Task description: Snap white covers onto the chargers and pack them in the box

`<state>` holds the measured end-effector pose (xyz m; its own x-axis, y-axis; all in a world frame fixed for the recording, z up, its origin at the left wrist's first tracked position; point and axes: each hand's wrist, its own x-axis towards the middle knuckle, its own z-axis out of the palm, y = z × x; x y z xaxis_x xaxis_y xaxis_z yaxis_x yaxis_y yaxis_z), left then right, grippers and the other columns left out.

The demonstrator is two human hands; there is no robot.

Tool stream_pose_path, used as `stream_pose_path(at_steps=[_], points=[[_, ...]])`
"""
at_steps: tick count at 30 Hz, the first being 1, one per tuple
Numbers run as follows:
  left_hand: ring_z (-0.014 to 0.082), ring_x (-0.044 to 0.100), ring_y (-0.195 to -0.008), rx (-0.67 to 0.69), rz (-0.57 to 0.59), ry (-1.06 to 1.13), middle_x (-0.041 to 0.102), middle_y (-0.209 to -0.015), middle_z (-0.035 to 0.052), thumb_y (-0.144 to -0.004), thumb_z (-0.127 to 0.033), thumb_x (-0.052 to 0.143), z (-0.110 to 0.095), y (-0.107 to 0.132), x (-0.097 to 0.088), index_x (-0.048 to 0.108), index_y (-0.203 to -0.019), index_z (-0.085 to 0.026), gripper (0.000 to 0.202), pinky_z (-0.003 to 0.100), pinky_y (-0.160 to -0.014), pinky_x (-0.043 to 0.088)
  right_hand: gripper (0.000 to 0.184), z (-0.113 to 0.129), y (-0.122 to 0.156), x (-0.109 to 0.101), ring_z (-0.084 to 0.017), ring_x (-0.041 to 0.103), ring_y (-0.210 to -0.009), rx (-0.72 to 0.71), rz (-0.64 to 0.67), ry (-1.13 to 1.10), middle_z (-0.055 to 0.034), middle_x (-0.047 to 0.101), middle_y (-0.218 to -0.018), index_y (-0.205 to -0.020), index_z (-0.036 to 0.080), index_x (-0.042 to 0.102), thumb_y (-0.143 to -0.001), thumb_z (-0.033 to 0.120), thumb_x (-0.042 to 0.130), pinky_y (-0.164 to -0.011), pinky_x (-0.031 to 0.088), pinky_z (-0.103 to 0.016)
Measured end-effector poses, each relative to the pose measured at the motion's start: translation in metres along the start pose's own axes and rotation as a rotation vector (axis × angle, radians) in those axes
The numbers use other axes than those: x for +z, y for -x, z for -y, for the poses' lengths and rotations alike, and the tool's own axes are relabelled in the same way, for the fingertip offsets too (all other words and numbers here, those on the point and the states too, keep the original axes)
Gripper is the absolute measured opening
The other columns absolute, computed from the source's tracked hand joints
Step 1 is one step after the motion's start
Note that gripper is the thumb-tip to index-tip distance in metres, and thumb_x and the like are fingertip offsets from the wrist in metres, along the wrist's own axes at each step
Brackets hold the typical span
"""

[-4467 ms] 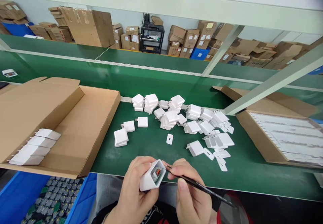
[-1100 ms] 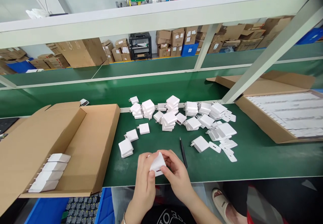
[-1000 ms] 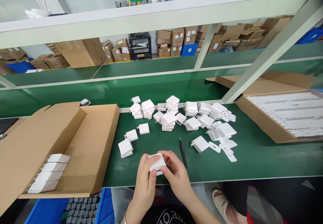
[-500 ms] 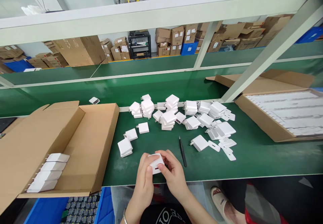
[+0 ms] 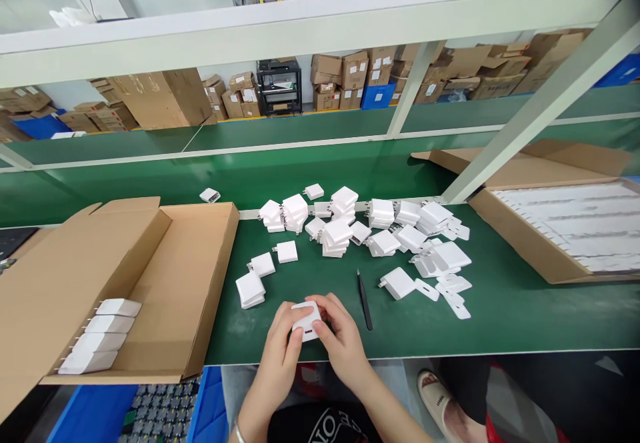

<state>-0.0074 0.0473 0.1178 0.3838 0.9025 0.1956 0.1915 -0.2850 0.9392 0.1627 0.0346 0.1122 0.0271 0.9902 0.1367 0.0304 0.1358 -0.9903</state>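
Between my two hands, just above the bench's front edge, is a white plug charger (image 5: pixel 306 321) with a dark port slot in its facing end. The fingers of my left hand (image 5: pixel 281 338) close on its left side. My right hand (image 5: pixel 341 336) grips its right side, thumb close to the slot. To the right of my hands lies a pair of black tweezers (image 5: pixel 365 302). Ahead are loose and stacked white chargers (image 5: pixel 335 235), some showing metal prongs. Flat white cover pieces (image 5: pixel 454 294) are scattered at the right.
At the left, an open cardboard box (image 5: pixel 165 296) holds several chargers in a row. Another open box (image 5: pixel 525 243), at the right, is filled with white pieces. A blue bin (image 5: pixel 213 403) of circuit boards sits below the bench. Behind runs a green belt (image 5: pixel 240 180), under a slanting white post (image 5: pixel 530 96).
Two chargers on the green belt behind the bench have shifted right. My hands still hold the same charger, almost unmoved. The whole view has shifted slightly.
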Motion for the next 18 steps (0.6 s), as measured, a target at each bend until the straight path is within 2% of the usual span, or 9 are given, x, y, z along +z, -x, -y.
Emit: stream_pose_path(at_steps=[3,5,6,8,10,12,15,18], points=[[0.0193,0.054,-0.13,-0.073,0.171,-0.099,0.052,-0.143,0.0056,-0.109,-0.031,0.05,-0.009,0.0,-0.017,0.054,-0.141,-0.036,0.032,0.033,-0.109,0.046,0.039,0.008,-0.011,-0.016,-0.019,0.059,-0.1,0.051,0.216,-0.05,-0.0046,0.055,-0.111,-0.14,0.032,0.064,-0.102,0.042,0.062,-0.091,0.052,-0.033],[0.0192,0.052,-0.133,-0.01,0.175,-0.189,0.049,-0.146,0.0062,-0.108,-0.028,0.052,-0.013,-0.001,-0.027,0.053,-0.141,-0.037,0.034,0.032,-0.109,0.047,0.049,0.015,-0.017,-0.024,-0.02,0.06,-0.114,0.077,0.335,-0.088,-0.0063,0.056,-0.128,-0.15,0.035,0.055,-0.102,0.04,0.063,-0.102,0.051,-0.037],[0.019,0.052,-0.134,0.044,0.137,-0.241,0.048,-0.146,0.0063,-0.108,-0.026,0.052,-0.014,-0.002,-0.032,0.053,-0.14,-0.037,0.034,0.032,-0.109,0.047,0.055,0.018,-0.02,-0.026,-0.021,0.059,-0.121,0.09,0.36,-0.096,-0.007,0.055,-0.137,-0.154,0.036,0.049,-0.101,0.04,0.064,-0.107,0.05,-0.038],[0.0191,0.051,-0.135,0.15,-0.023,-0.359,0.049,-0.143,0.0066,-0.107,-0.022,0.053,-0.011,-0.008,-0.043,0.055,-0.139,-0.036,0.035,0.032,-0.11,0.046,0.061,0.021,-0.025,-0.024,-0.022,0.057,-0.128,0.151,0.339,-0.056,-0.0083,0.054,-0.145,-0.158,0.034,0.043,-0.101,0.041,0.064,-0.112,0.048,-0.04],[0.0204,0.052,-0.134,0.209,-0.237,-0.462,0.051,-0.141,0.0074,-0.105,-0.02,0.054,-0.003,-0.016,-0.056,0.057,-0.138,-0.034,0.035,0.034,-0.111,0.046,0.058,0.021,-0.033,-0.014,-0.022,0.058,-0.127,0.26,0.278,0.023,-0.0104,0.057,-0.144,-0.155,0.027,0.047,-0.102,0.046,0.06,-0.112,0.048,-0.041],[0.0228,0.053,-0.134,0.202,-0.393,-0.515,0.053,-0.141,0.0084,-0.105,-0.023,0.055,0.009,-0.023,-0.068,0.059,-0.135,-0.031,0.031,0.038,-0.112,0.045,0.056,0.02,-0.046,0.003,-0.023,0.061,-0.125,0.352,0.23,0.089,-0.0129,0.06,-0.141,-0.149,0.021,0.053,-0.103,0.052,0.053,-0.111,0.048,-0.042],[0.0267,0.053,-0.136,0.103,-0.455,-0.452,0.056,-0.142,0.0103,-0.105,-0.032,0.056,0.03,-0.028,-0.077,0.056,-0.138,-0.028,0.033,0.047,-0.118,0.042,0.058,0.02,-0.068,0.036,-0.024,0.063,-0.124,0.36,0.231,0.127,-0.0151,0.062,-0.141,-0.146,0.015,0.055,-0.104,0.055,0.049,-0.108,0.05,-0.041],[0.0311,0.041,-0.15,-0.06,-0.481,-0.219,0.04,-0.161,0.0158,-0.101,-0.047,0.061,0.05,-0.024,-0.073,0.033,-0.158,-0.026,0.066,0.052,-0.124,0.035,0.054,0.021,-0.085,0.069,-0.027,0.064,-0.121,0.307,0.246,0.165,-0.0158,0.062,-0.142,-0.144,0.015,0.056,-0.101,0.048,0.055,-0.105,0.051,-0.042]])
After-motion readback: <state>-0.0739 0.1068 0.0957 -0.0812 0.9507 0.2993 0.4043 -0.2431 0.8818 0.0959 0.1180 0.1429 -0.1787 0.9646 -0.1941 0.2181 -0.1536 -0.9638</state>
